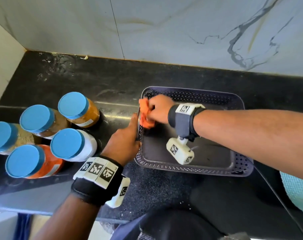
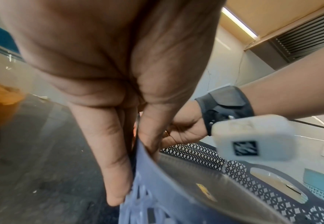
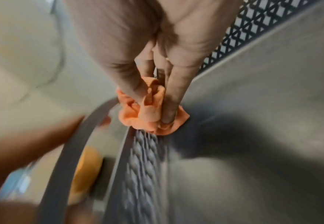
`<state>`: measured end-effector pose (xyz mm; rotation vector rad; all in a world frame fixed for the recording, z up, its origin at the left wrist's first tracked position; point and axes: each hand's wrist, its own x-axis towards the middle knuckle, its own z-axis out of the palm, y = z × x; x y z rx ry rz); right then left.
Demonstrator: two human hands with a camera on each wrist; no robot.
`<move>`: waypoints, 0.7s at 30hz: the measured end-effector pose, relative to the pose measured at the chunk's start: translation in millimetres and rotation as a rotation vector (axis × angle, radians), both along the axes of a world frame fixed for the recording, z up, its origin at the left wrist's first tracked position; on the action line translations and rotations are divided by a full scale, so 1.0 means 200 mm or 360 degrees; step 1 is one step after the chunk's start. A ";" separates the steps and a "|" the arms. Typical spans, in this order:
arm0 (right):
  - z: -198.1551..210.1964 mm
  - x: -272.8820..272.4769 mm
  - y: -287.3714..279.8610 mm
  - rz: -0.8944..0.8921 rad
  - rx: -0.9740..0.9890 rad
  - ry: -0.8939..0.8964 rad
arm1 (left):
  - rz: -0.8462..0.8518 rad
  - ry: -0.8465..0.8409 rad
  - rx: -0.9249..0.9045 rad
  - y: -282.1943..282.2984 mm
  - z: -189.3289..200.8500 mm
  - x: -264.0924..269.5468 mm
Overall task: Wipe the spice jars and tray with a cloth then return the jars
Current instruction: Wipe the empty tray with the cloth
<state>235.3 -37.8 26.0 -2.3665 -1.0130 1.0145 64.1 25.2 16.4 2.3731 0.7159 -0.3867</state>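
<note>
While your right hand [image 1: 157, 109] rubs the bunched orange cloth [image 1: 145, 116] along the tray's left wall, your left hand [image 1: 125, 142] steadies the tray [image 1: 190, 168] by that same wall, thumb inside and fingers outside the rim. From the left wrist camera, the pinch is plain: the fingers [image 2: 111, 151] lie straight down the outer face and the thumb presses the inner one. From the right wrist camera, your fingers [image 3: 173, 94] are curled round the cloth [image 3: 147, 115], pressing it into the corner where the perforated wall meets the floor.

All five jars sit out on the counter [image 1: 112, 78], well left of the tray, each upright with its blue lid on: a yellow-brown one [image 1: 81, 110] at the back, a dark brown one [image 1: 41, 121], a pale grainy one [image 1: 7, 137] at the far left, a white one [image 1: 74, 145], and an orange-red one [image 1: 34, 161] nearest you. Nothing stands in the tray.

You look to be in the tray-wiping stage. Whether the jars have had their wipe you cannot tell from here; their glass shows no obvious smears. The tray floor [image 1: 207, 153] reads fairly clean, though a few small specks show. Left to do, as I judge it: finish the remaining walls and floor, then return all five jars.
</note>
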 end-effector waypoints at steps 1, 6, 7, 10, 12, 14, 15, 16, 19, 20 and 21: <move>0.03 0.05 0.02 -0.0118 0.0027 -0.0025 | -0.0016 -0.0005 -0.0008 0.00 0.00 0.00; 0.06 -0.03 0.03 -0.0104 0.0030 0.0132 | 0.0007 -0.0031 -0.0048 0.00 0.00 0.01; 0.03 -0.08 0.00 -0.0086 0.0005 0.0127 | 0.0014 -0.0039 -0.0040 0.00 0.00 0.01; -0.06 -0.20 -0.09 0.0031 -0.0170 0.0159 | 0.0049 -0.0060 -0.0016 -0.01 -0.02 0.01; -0.08 -0.27 -0.14 0.0168 -0.0305 0.0335 | 0.0058 -0.0053 -0.0029 -0.01 -0.02 0.01; -0.07 -0.30 -0.17 0.0270 -0.0334 0.0339 | 0.0032 -0.0046 -0.0093 -0.01 0.00 0.00; -0.05 -0.28 -0.16 0.0260 -0.0295 0.0297 | 0.0042 -0.0044 -0.0140 -0.01 0.00 -0.01; -0.04 -0.25 -0.15 0.0196 -0.0236 0.0253 | 0.0085 -0.0049 -0.0195 -0.01 0.01 -0.04; -0.04 -0.18 -0.09 -0.0077 -0.0019 0.0228 | 0.0242 -0.0186 -0.0334 -0.03 -0.02 -0.12; -0.04 -0.19 -0.08 -0.0110 0.0049 0.0250 | 0.0242 -0.0226 -0.0281 -0.04 -0.04 -0.13; -0.05 -0.20 -0.09 -0.0087 0.0103 0.0243 | 0.0215 -0.0247 -0.0169 -0.06 -0.04 -0.14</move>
